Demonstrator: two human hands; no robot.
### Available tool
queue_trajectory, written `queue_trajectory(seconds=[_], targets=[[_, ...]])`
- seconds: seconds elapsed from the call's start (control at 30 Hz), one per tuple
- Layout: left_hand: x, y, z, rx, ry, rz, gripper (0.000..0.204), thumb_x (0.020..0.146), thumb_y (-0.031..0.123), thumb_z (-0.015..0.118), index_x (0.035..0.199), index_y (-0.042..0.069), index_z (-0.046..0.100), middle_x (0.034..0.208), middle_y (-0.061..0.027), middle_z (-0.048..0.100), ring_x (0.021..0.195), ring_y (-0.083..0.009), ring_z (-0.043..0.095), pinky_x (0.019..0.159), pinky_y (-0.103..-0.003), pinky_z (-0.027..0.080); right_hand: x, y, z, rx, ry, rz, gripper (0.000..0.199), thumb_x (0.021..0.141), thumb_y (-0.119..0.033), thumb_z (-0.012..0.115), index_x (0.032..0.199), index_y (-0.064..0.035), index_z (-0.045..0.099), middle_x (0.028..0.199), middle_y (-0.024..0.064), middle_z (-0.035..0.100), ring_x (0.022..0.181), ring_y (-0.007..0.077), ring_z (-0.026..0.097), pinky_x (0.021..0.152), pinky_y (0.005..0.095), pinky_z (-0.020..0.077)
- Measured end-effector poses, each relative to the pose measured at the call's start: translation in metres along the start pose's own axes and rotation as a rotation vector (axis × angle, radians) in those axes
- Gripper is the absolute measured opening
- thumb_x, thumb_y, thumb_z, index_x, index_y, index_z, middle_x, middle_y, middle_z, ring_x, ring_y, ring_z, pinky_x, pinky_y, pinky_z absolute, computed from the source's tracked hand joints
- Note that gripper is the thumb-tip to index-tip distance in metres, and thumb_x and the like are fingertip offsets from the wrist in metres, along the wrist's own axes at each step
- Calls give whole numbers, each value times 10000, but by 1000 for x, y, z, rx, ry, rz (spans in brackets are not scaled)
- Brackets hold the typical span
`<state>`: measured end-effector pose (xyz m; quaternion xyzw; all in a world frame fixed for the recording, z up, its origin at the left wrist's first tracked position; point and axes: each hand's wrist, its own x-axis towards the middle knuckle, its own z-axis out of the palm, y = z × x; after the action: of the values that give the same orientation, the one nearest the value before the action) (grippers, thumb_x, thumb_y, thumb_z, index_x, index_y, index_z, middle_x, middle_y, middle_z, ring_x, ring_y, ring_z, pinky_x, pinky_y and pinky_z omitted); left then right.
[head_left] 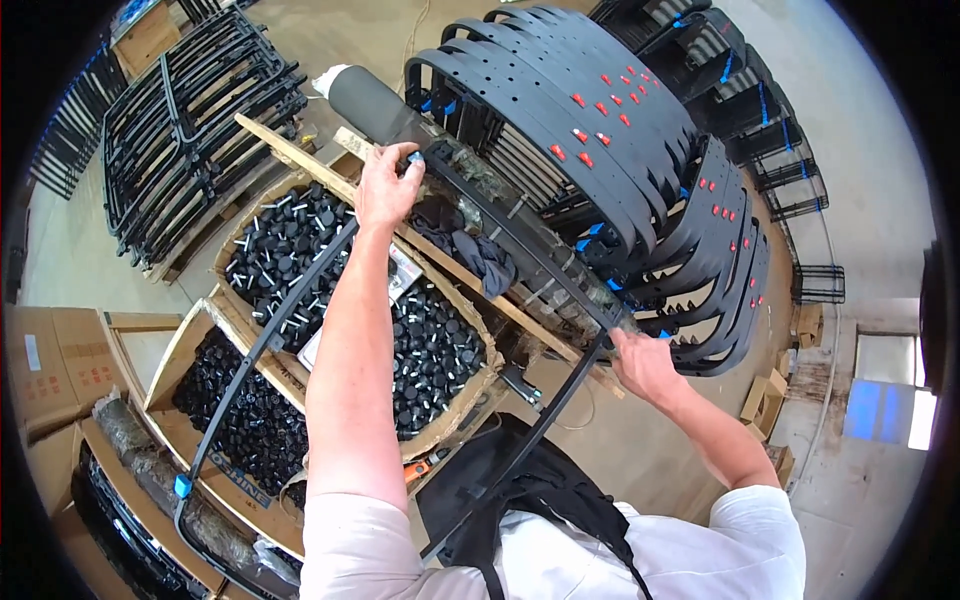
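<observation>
A large black metal frame (515,215) slants across in front of me, over the parts boxes and a padded, plastic-wrapped rail. At its far left corner is my left hand (388,188), fingers closed there with a small blue piece (416,157) showing at the fingertips. The palm side of that hand is hidden. My right hand (645,364) has its fingers wrapped round the frame's right corner, where two bars meet. Another blue piece (182,486) sits on the frame's near left bar.
Open cartons hold black round-headed bolts (435,345) and small black parts (240,410). Curved black racks with red pieces (590,100) stand beyond. More black frames (190,130) lie stacked far left. A dark cloth (480,255) and an orange-handled tool (425,465) lie nearby.
</observation>
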<state>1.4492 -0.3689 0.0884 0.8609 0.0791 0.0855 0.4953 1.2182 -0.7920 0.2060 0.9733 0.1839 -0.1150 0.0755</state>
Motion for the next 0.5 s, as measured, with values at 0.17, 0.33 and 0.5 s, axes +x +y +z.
queue_trajectory(seconds=[0.17,0.33,0.5], targets=[[3,-6,-5,71,-7,76,317,1025,264,642,1332,243,717,1330,-78,677,1256,-297,647,1059,-416,511,9,4,16,-137,-284,-12,256,830,-173,679,1038,-24,683,891,164,754,821,337,755,673,468,584],[1,-6,0,65,-38,-26,509,945,266,583,1448,301,649,1404,-118,693,1335,-324,626,1125,-428,490,14,14,9,-212,-466,15,357,843,-218,716,1113,5,645,915,173,757,844,335,766,673,478,584],[6,6,-2,165,-55,3,917,865,481,813,1649,279,382,1353,-179,709,1253,-391,665,1085,-470,511,19,-5,16,-68,-74,-67,354,967,-368,703,906,-26,635,772,186,733,718,321,755,610,427,574]])
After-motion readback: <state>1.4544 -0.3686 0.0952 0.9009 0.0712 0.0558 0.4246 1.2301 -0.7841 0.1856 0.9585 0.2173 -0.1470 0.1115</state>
